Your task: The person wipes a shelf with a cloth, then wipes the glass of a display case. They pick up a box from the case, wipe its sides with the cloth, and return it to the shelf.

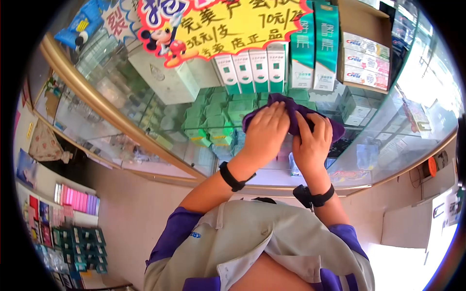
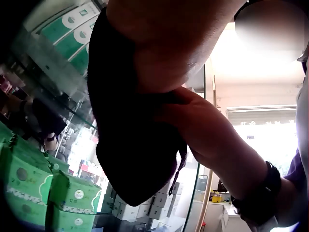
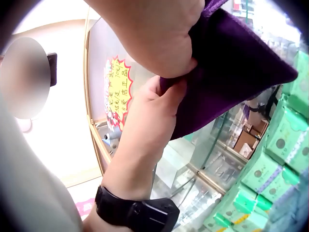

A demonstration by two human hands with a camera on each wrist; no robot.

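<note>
A purple cloth (image 1: 336, 131) lies bunched under both hands over the glass of a display counter (image 1: 194, 167). My left hand (image 1: 266, 132) grips its left part, fingers bent into the folds. Beside it my right hand (image 1: 313, 140) holds the right part, thumb near the left hand's fingers. In the right wrist view the left hand (image 3: 149, 108) pinches the cloth (image 3: 236, 63) between thumb and fingers, and a corner of it spreads out to the right. The cloth (image 2: 133, 164) looks nearly black in the left wrist view, where it hides the fingertips.
Green boxes (image 1: 213, 119) are stacked inside the counter. Beyond the hands stand toothpaste boxes (image 1: 326, 48), a carton of Crest boxes (image 1: 366, 60) and a yellow price sign (image 1: 233, 29). A gold-coloured edge strip (image 1: 102, 99) runs along the left. Shelves with goods (image 1: 77, 247) stand at lower left.
</note>
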